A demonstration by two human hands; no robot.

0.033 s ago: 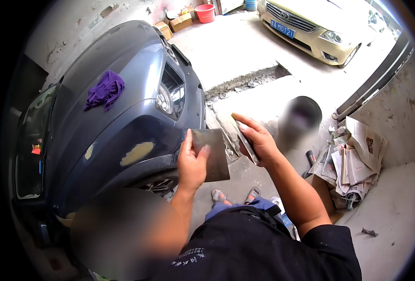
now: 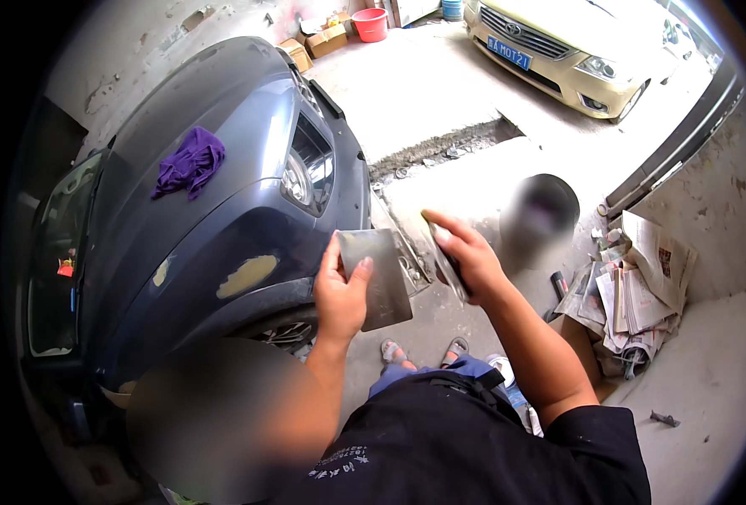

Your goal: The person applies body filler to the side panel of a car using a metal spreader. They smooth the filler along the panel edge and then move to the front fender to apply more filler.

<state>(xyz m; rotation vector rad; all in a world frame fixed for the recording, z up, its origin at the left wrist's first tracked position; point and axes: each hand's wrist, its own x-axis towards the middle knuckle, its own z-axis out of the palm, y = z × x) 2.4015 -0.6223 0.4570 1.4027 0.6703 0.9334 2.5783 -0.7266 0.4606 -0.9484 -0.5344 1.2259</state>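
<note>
My left hand (image 2: pixel 339 290) grips a grey rectangular metal plate (image 2: pixel 381 278) by its left edge, the thumb lying over its face. Faint smears show near the plate's upper part. In my right hand (image 2: pixel 471 261) is a thin flat scraper (image 2: pixel 447 263), seen almost edge-on, with a yellowish dab near its top. A gap separates the scraper from the plate. To the left stands a dark blue car (image 2: pixel 213 227). Its front fender carries a large pale yellow filler patch (image 2: pixel 247 276) and a smaller patch (image 2: pixel 161 271). A purple cloth (image 2: pixel 189 162) lies crumpled on the hood.
A dark round bin (image 2: pixel 558 198), partly blurred, stands beyond my right hand. Newspapers (image 2: pixel 638 295) are heaped by the right wall. A beige car (image 2: pixel 550 50) is parked at the far right. Broken concrete (image 2: pixel 440 151) edges a trench ahead. A blurred shape covers the lower left.
The plate has turned slightly and shifted a little left with my left hand. My right hand and the scraper have moved slightly right and down.
</note>
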